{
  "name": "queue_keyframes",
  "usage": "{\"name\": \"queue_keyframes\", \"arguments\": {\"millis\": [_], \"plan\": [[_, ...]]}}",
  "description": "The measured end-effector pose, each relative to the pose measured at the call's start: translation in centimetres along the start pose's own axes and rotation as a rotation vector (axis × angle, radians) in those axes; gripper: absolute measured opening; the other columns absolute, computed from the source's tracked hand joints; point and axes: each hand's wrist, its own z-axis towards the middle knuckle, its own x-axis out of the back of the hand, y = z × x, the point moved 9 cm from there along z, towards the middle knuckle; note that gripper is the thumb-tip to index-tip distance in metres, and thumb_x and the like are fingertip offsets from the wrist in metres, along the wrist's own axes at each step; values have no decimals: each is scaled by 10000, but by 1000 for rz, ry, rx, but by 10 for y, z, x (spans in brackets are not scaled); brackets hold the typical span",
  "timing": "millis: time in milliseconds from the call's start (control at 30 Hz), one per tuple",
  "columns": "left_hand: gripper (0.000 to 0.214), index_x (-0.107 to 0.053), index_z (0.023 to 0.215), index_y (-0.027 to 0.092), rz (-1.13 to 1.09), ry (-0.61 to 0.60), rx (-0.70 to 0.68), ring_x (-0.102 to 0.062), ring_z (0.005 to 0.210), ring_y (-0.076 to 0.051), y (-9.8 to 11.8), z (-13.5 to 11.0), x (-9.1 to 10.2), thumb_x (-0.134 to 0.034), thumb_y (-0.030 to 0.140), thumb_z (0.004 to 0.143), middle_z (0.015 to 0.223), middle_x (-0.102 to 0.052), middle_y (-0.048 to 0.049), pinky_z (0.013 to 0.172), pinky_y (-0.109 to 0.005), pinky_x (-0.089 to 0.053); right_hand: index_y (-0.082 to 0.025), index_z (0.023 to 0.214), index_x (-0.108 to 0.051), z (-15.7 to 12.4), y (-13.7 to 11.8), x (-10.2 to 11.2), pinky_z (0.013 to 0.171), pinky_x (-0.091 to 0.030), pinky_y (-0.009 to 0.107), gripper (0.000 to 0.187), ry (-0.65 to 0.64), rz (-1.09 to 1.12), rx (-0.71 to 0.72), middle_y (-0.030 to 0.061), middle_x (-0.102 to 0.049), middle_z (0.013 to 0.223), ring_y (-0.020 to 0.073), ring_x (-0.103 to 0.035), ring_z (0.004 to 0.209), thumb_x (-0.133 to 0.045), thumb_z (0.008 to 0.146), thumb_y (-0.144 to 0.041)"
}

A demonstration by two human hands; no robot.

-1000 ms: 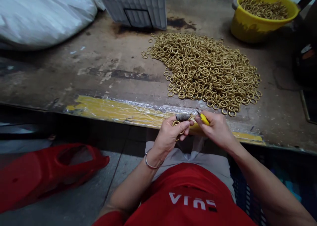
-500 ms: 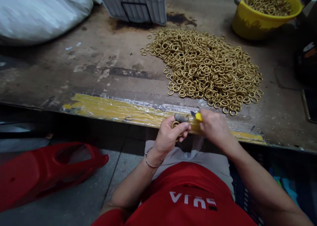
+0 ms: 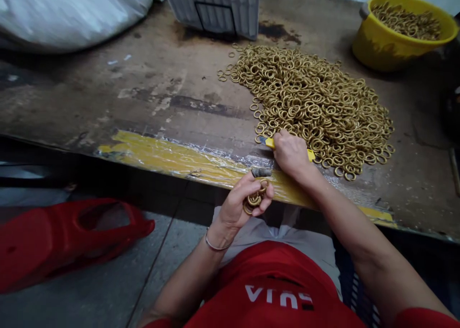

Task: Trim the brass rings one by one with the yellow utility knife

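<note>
Several brass-coloured rings [image 3: 253,199] lie in my left hand [image 3: 239,201], whose fingers curl round them. Dark grey wrapping [image 3: 261,173] covers one fingertip of that hand, which is over the table's front edge. My right hand [image 3: 292,154] is closed on a yellow utility knife [image 3: 269,142], its dark blade pointing left. That hand is at the near edge of a broad heap of rings [image 3: 309,98] on the table, and the knife's tip is beside the nearest loose rings.
Yellow tape [image 3: 172,160] covers part of the front edge of the worn table [image 3: 143,98]. At the back stand a grey ribbed container [image 3: 215,7] and a yellow bucket [image 3: 381,45] of rings. A white sack [image 3: 72,16] lies left; a red plastic stool [image 3: 64,237] is on the floor.
My right hand with the knife has moved up and left, away from my left hand to the heap's edge. My left fingers have loosened, showing more of the rings. The view has shifted slightly.
</note>
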Motion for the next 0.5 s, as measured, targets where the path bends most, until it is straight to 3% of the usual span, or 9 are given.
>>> {"name": "queue_keyframes", "arguments": {"millis": [67,133,200,267,333,400,500], "plan": [[302,-622,849,141,-6,21,6,-533,498,-86,2,1,6,-738,408,767,790,-655,-41,331,-148,-298,-115,955,-681,-1,7,4,629,-346,306,181,20,102,-25,147,-705,995,206,-630,792,-509,899,-122],[322,-606,794,146,76,120,-16,-512,484,-74,4,1,16,-761,426,765,728,-635,-16,337,-143,-295,-142,820,-651,-11,17,7,602,-343,282,115,24,356,-72,83,-685,815,166,-578,693,-569,879,-197],[298,-607,786,156,257,252,-103,-493,463,-68,12,-1,26,-766,407,788,646,-612,16,354,-146,-315,-170,725,-598,-26,22,0,526,-323,250,207,-79,753,-126,12,-600,632,116,-489,551,-595,875,-313],[226,-662,863,158,508,345,-240,-539,507,-81,24,-4,27,-751,361,818,673,-662,9,418,-163,-392,-185,702,-564,-46,17,-14,441,-288,222,284,-279,1165,-185,-28,-550,560,82,-417,449,-633,839,-424],[194,-719,970,161,754,345,-369,-625,637,-108,32,-8,16,-732,303,838,798,-737,-19,563,-192,-492,-186,715,-557,-66,10,-24,381,-258,199,335,-453,1467,-257,-41,-553,553,60,-385,398,-695,775,-485],[168,-749,986,167,920,306,-446,-671,753,-134,33,-10,3,-722,247,841,873,-769,-25,710,-224,-534,-179,732,-558,-81,6,-31,351,-237,175,361,-546,1657,-326,-50,-556,557,41,-359,377,-754,719,-482],[158,-761,989,171,979,273,-475,-693,791,-149,30,-11,-7,-722,219,844,889,-786,-19,770,-241,-541,-167,730,-560,-92,2,-39,335,-224,156,372,-635,1800,-378,-63,-541,550,23,-324,368,-805,670,-439]]}}
